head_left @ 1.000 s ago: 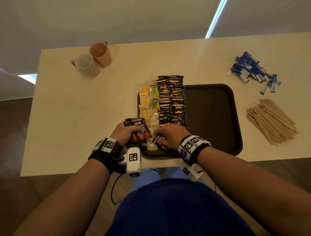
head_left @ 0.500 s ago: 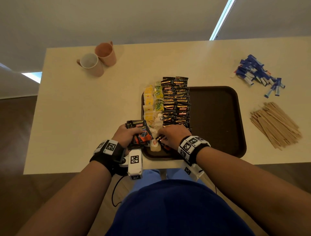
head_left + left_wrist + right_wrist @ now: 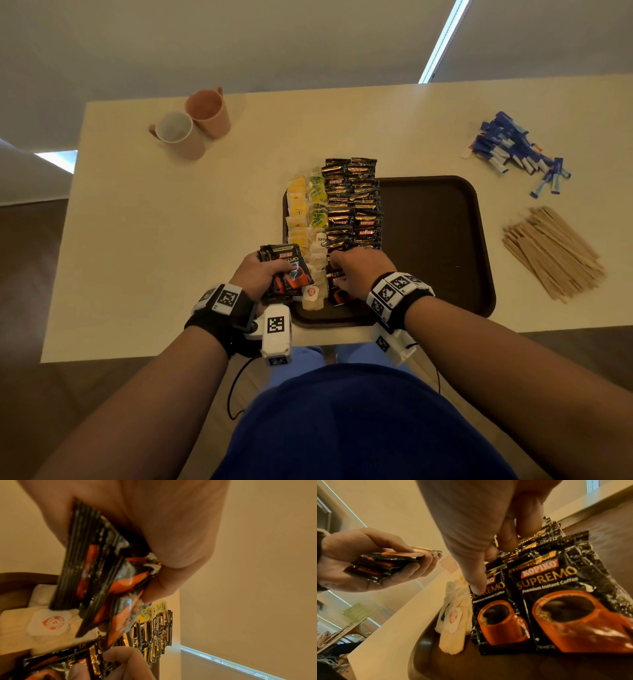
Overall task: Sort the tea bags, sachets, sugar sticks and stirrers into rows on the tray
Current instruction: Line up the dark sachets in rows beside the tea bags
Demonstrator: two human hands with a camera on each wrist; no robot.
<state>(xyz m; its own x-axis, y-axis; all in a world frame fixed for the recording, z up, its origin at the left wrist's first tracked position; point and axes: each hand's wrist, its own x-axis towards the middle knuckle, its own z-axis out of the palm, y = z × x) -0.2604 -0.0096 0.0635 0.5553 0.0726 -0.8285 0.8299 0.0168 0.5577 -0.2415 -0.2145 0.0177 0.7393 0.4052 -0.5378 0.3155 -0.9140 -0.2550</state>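
My left hand (image 3: 263, 274) grips a stack of black and orange coffee sachets (image 3: 286, 270) just left of the brown tray (image 3: 428, 240); the stack (image 3: 96, 574) fills the left wrist view. My right hand (image 3: 359, 270) is over the tray's near left part. Its thumb (image 3: 477, 585) lies on the face of a coffee sachet (image 3: 496, 608) lying there, with fingers curled at that sachet's top edge. A second sachet (image 3: 565, 601) lies beside it. Rows of coffee sachets (image 3: 352, 205) and tea bags (image 3: 305, 209) run up the tray's left side. A white tea bag (image 3: 312, 294) lies between my hands.
Blue sugar sticks (image 3: 513, 150) lie in a heap at the table's far right, wooden stirrers (image 3: 551, 253) in a pile nearer. Two cups (image 3: 178, 133) (image 3: 209, 111) stand at the far left. The tray's right half is bare.
Both hands stay almost where they were. The left keeps the stack, and the right hand's fingers shift slightly on the sachets at the tray's near end.
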